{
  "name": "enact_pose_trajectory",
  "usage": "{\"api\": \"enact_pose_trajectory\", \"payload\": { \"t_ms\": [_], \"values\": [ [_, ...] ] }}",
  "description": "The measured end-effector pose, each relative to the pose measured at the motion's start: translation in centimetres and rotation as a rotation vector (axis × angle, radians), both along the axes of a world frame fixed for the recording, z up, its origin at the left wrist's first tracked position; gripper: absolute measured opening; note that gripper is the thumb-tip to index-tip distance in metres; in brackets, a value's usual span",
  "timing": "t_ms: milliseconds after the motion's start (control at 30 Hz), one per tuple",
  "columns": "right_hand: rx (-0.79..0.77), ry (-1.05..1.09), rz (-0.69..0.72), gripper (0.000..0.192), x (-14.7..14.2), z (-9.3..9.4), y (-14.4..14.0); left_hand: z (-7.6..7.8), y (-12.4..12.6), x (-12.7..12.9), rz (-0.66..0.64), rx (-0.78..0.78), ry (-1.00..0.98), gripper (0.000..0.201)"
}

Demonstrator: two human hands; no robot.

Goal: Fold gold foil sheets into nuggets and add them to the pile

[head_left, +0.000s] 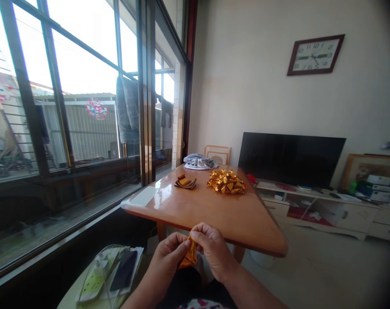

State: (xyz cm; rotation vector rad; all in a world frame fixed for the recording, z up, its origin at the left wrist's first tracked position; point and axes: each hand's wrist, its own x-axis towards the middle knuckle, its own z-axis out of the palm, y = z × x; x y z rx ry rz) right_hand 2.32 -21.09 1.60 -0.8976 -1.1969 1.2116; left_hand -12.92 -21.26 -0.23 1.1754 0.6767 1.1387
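Observation:
Both my hands meet just below the near edge of the wooden table, pinching a small piece of gold foil paper. My left hand grips its left side and my right hand grips the top and right side. On the table farther away lies a pile of folded gold foil pieces, and to its left a small stack of flat gold paper sheets. Part of the held paper is hidden by my fingers.
A folded cloth lies at the table's far end. A stool at lower left holds a phone and a power strip. A dark TV stands on a white cabinet at right. Large windows run along the left.

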Motion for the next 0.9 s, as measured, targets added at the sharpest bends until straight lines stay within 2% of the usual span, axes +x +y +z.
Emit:
{"api": "enact_pose_trajectory", "payload": {
  "t_ms": [167, 333, 433, 567, 667, 833, 900],
  "values": [
    [-0.058, 0.029, -0.015, 0.021, 0.1, -0.5, 0.4, -0.2, 0.1, 0.1, 0.005, 0.039, 0.037, 0.032],
    [0.045, -0.099, 0.006, 0.026, 0.9, -0.5, 0.3, -0.4, 0.2, 0.4, 0.05, 0.047, 0.062, 0.034],
    [0.067, -0.126, -0.03, 0.028, 1.2, -0.6, 0.3, 0.0, 0.1, 0.4, 0.053, 0.055, 0.079, 0.037],
    [0.044, -0.066, -0.096, 0.031, 1.7, -1.0, 0.9, 0.9, 0.0, -0.2, 0.038, 0.05, 0.078, 0.05],
    [0.034, -0.022, -0.148, 0.033, 2.1, -1.2, 1.3, 1.2, -0.1, -1.2, 0.057, 0.091, 0.154, 0.051],
    [0.022, 0.019, -0.186, 0.034, 2.7, -1.5, 1.7, 0.2, 0.4, -1.7, -0.028, 0.111, 0.15, 0.037],
    [0.03, 0.013, -0.185, 0.034, 2.9, -1.6, 1.7, -0.6, 0.8, -1.6, -0.015, 0.108, 0.135, 0.033]
  ]
}}
